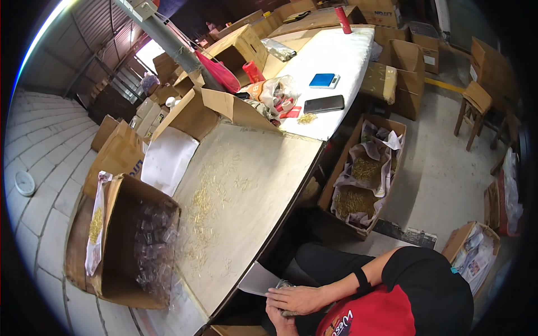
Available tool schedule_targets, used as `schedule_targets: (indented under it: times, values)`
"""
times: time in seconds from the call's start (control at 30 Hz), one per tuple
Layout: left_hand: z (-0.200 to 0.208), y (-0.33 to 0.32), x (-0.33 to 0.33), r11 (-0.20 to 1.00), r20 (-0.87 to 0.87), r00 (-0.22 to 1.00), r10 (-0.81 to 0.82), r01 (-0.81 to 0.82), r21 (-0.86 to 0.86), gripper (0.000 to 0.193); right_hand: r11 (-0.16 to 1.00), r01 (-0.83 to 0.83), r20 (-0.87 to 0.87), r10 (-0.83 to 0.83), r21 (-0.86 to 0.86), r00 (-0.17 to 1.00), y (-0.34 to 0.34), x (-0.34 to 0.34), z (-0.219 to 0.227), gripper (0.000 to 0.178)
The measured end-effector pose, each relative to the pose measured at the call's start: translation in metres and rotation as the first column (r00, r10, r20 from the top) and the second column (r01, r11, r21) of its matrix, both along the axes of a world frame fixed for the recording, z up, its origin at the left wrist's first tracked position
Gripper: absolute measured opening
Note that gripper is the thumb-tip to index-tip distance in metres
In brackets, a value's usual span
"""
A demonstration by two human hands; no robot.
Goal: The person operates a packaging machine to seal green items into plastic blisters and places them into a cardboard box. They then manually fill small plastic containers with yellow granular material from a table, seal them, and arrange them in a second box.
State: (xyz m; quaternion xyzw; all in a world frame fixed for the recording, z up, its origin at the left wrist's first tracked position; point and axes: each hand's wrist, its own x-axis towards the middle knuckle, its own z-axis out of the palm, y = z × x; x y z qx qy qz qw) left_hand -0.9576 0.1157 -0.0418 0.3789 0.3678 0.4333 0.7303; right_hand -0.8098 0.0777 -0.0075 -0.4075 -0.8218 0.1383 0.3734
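At the table's near edge my right hand (300, 299) lies over my left hand (278, 320), both with bent fingers. Between them is a small greyish, partly clear object (286, 284). Most of it is hidden, so its kind cannot be made out. Beside my fingertips a white flap or card (259, 279) leans against the table edge. Many thin gold-coloured pieces (203, 203) are scattered over the pale tabletop (263, 173). Left of them, an open carton (120, 235) on its side spills clear plastic containers (154, 235).
A long carton (330, 193) right of the table holds paper-lined heaps of gold-coloured pieces. Farther along stand a blue-topped scale (324, 80), a black phone (324, 104), and a plastic bag (274, 92). A wooden stool (475, 109) and a paper-filled carton (473, 255) stand at right.
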Motion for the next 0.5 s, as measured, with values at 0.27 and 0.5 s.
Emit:
schedule_targets:
  times: [0.27,0.5]
  values:
    - [0.034,-0.007,0.011,0.97,0.038,0.987,0.156,-0.146,-0.192,0.027,0.993,0.101,-0.192,-0.088,0.058,0.977,0.003,0.022,0.008,0.05]
    - [0.025,-0.005,0.01,0.98,0.022,0.982,0.188,-0.186,-0.069,0.02,0.995,0.072,0.116,-0.08,0.076,0.99,-0.004,0.015,-0.005,0.05]
